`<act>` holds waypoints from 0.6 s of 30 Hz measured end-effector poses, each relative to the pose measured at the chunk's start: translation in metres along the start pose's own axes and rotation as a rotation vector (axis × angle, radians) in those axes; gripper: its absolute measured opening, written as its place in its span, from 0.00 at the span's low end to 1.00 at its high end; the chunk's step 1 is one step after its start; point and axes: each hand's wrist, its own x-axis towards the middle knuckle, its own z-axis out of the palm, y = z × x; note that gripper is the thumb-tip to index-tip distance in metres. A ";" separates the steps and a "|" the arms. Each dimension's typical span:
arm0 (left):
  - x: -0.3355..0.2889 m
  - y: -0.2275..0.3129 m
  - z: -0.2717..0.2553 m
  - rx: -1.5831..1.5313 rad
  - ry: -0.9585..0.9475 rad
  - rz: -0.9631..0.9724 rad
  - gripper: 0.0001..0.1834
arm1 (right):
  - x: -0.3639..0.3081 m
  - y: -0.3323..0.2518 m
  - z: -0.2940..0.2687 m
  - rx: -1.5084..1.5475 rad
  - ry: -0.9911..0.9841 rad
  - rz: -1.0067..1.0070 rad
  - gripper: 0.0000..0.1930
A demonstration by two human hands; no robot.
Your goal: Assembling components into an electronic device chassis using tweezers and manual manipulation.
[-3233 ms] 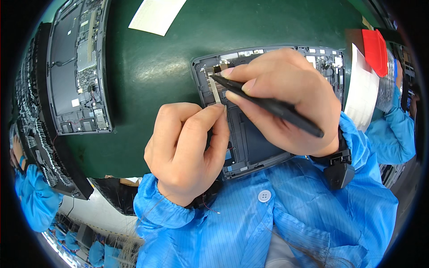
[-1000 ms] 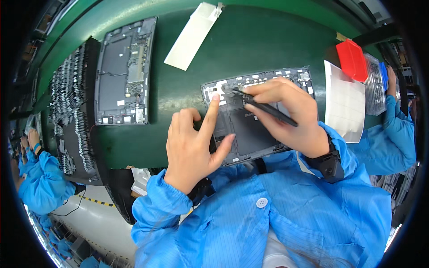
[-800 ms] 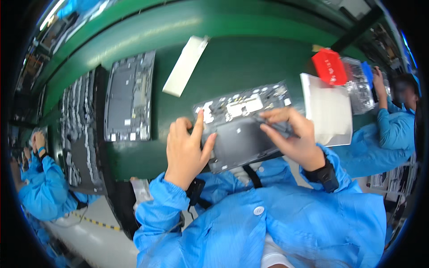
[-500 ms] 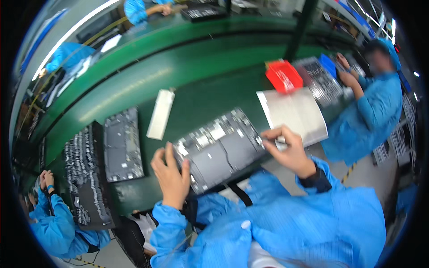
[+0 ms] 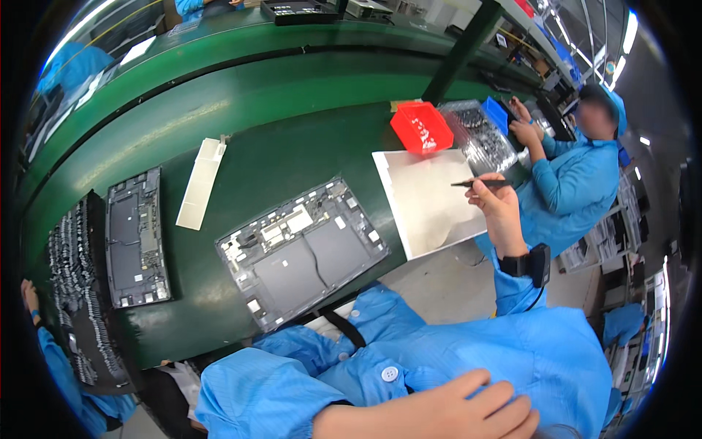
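My right hand [image 5: 499, 208] is raised over the pale sheet, closed around black tweezers [image 5: 472, 183] whose tips point left. My left hand [image 5: 457, 411] is in front of my chest at the lower edge, its fingers loosely apart and nothing visible in it. An opened tablet [image 5: 303, 252] lies at a slant near the bench's front edge, untouched. Its dark grey battery cells, black cable and circuit parts are exposed. A second opened tablet [image 5: 137, 238] lies farther left.
A red bin [image 5: 422, 127] with small white pieces stands behind the pale sheet [image 5: 428, 208]. Beside it are a clear tray of small parts [image 5: 479, 135] and a blue bin [image 5: 495, 115]. A cream strip [image 5: 201, 184] and black parts tray [image 5: 84, 293] lie left. A co-worker [image 5: 574, 157] works at right.
My left hand has left the tablet's left edge and come back to my chest. My right hand has lifted off the tablet's right side with the tweezers. The head view has shifted.
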 end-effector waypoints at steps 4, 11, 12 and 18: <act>0.028 -0.035 0.028 -0.278 0.163 0.182 0.16 | 0.016 0.000 0.003 0.165 -0.129 -0.009 0.11; 0.001 -0.208 0.080 0.363 -0.035 -0.833 0.29 | 0.094 0.072 0.045 0.150 -0.421 0.047 0.12; -0.004 -0.221 0.097 0.605 -0.049 -0.891 0.33 | 0.100 0.083 0.051 0.111 -0.421 0.059 0.13; -0.014 -0.235 0.117 0.797 -0.170 -1.002 0.41 | 0.110 0.109 0.057 0.076 -0.472 0.110 0.16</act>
